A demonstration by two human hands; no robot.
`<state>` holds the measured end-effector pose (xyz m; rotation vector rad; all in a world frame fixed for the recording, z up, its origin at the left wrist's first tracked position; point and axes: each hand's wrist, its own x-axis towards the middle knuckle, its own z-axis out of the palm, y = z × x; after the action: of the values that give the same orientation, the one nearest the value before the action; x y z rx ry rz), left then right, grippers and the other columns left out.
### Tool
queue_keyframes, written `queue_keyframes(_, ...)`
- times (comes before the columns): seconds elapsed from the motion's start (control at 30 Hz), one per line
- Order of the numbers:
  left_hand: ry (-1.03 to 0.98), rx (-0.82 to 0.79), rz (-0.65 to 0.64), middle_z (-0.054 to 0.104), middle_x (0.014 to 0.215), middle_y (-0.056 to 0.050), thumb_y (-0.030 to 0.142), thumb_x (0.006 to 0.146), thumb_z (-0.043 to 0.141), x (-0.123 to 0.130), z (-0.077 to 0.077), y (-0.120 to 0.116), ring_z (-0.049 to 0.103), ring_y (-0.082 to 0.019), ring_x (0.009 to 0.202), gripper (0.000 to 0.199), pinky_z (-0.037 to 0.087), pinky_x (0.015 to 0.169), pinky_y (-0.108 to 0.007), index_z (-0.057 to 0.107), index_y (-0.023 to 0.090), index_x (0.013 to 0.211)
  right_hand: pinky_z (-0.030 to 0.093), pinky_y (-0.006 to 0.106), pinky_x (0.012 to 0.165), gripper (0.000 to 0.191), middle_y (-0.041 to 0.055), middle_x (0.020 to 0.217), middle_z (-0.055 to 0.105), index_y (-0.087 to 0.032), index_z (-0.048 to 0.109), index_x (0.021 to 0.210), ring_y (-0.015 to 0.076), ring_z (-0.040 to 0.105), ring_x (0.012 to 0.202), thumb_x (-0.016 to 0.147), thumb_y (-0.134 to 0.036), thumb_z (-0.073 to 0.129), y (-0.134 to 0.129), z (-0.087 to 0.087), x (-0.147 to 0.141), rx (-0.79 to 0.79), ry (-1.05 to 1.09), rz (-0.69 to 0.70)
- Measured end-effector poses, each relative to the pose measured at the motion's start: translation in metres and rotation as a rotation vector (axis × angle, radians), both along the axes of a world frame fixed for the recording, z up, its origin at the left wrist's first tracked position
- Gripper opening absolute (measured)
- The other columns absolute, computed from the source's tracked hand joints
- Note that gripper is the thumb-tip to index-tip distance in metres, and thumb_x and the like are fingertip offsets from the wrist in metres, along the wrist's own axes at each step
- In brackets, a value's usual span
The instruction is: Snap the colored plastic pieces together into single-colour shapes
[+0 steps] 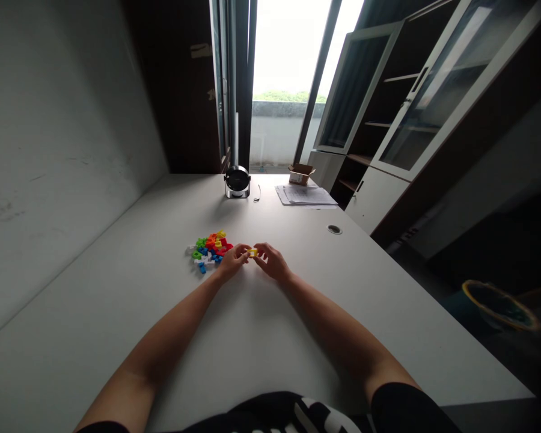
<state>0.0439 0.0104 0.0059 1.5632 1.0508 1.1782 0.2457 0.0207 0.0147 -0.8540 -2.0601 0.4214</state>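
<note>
Yellow plastic piece [252,252] is pinched between the fingertips of both hands, right in the middle of my view. I read both hands as gripping it: the left hand [232,261] closes on it from one side and the right hand [273,261] from the other, fingers curled inward. The hands sit close together around the piece, which is small and partly covered, so I can't make out its exact shape from here.

Just beside the left hand, a loose heap of small plastic pieces [210,251] lies on the white table [117,300], in red, orange, green, blue, white and yellow. Some look joined together, but I can't tell which.

Well ahead of the hands, a round black desk fan [237,181] stands near the far edge of the table, with a thin dark cable [256,193] just beside it. Ahead and to the right of the right hand are a stack of papers [304,195] and an open cardboard box [301,174], just behind the papers. A round cable grommet [334,229] is set into the table nearer the right hand. Farther right, beyond the table, stands a cabinet with glass doors [433,90], and a waste bin with a yellow rim [500,305] sits low down.
</note>
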Motion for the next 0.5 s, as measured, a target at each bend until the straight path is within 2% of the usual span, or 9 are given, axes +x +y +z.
queue_keyframes(0.17, 0.017, 0.053, 0.005, 0.069, 0.104, -0.008, 0.042, 0.088, 0.067, -0.0004, -0.0011, -0.0006, 0.069, -0.016, 0.078, 0.034, 0.056, 0.071, -0.031, 0.065, 0.017, 0.111, 0.052, 0.028, 0.067, 0.022, 0.0018, 0.083, 0.069, -0.024, 0.062, 0.11, 0.0145, 0.062, 0.068, 0.097, -0.042, 0.058, 0.0029, -0.0024, 0.0009, -0.049, 0.017, -0.025)
queue_keyframes(0.5, 0.012, -0.007, 0.013, 0.07, 0.103, -0.011, 0.046, 0.088, 0.067, -0.0009, 0.0002, -0.0009, 0.07, -0.017, 0.076, 0.039, 0.056, 0.068, -0.031, 0.063, 0.015, 0.112, 0.052, 0.028, 0.066, 0.02, 0.0025, 0.082, 0.07, -0.023, 0.063, 0.104, 0.015, 0.062, 0.067, 0.096, -0.041, 0.058, 0.0024, -0.0018, 0.0004, -0.052, 0.034, -0.024)
